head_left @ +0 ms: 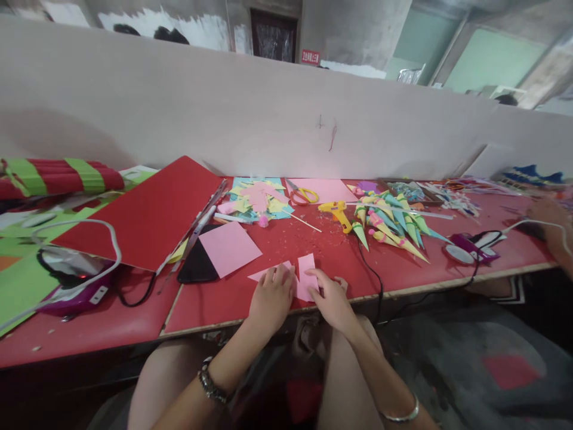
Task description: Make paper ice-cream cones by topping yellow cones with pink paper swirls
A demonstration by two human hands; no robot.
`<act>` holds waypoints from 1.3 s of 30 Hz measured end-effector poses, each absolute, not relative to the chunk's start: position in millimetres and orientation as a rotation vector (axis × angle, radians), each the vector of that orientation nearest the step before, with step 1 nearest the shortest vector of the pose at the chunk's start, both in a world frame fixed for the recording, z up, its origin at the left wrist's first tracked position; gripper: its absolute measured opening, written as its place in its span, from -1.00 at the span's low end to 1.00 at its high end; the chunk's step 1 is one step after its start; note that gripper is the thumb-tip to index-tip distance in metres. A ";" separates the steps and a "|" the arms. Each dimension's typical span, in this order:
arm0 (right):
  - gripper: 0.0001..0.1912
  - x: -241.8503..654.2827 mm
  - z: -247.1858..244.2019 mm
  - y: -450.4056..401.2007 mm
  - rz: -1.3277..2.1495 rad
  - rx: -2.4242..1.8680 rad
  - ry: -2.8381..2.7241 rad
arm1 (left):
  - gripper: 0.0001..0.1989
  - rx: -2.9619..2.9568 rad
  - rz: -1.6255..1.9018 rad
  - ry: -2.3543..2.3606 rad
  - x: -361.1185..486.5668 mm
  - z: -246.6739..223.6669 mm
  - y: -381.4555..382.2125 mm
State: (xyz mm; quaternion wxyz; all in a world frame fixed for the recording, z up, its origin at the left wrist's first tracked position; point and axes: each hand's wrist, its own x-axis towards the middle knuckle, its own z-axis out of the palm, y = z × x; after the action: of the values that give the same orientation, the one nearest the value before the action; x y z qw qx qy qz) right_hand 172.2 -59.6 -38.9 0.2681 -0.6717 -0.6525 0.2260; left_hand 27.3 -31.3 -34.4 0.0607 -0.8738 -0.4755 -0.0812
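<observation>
My left hand (pixel 272 295) lies palm down, fingers flat, on a pink paper piece (pixel 259 275) whose pointed end sticks out to the left. Beside it, my right hand (pixel 332 301) pinches the right edge of a narrow upright strip of pink paper (pixel 307 272) between thumb and fingers. Both pieces rest on the red tabletop near its front edge. Whether they are joined under my left hand is hidden. To the upper left, a square pink sheet (pixel 230 248) partly covers a black phone (pixel 197 263).
A yellow glue gun (pixel 338 214) lies beside several paper cones (pixel 394 221); its cord runs over the front edge. Scissors (pixel 304 192) and paper scraps (pixel 259 194) lie behind. A large red sheet (pixel 147 215) is left. At far right, another person's hand (pixel 548 218) shows.
</observation>
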 end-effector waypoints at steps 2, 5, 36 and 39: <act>-0.66 171.2 -40.3 -62.2 0.568 -1.827 -1.744 | -0.62 -2.640 -0.255 -1.427 27.5 -34.4 -31.1; -0.69 171.4 -43.7 -67.3 0.494 -1.863 -1.737 | -0.61 -2.630 -0.246 -1.432 27.8 -34.7 -31.2; -0.35 149.0 -54.5 -43.1 0.474 -1.628 -1.826 | -0.68 -2.361 -1.395 -2.583 -13.1 19.7 176.1; -0.42 150.5 -54.4 -42.2 0.479 -1.608 -1.822 | -0.68 -2.407 -1.364 -2.562 -10.8 15.2 176.4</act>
State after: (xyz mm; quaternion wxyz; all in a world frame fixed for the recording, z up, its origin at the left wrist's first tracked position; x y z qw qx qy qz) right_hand 150.5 -42.2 -54.4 0.3262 -0.6136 -0.6955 0.1827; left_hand -10.8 176.4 15.2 -0.3093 -0.6071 -0.6461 -0.3440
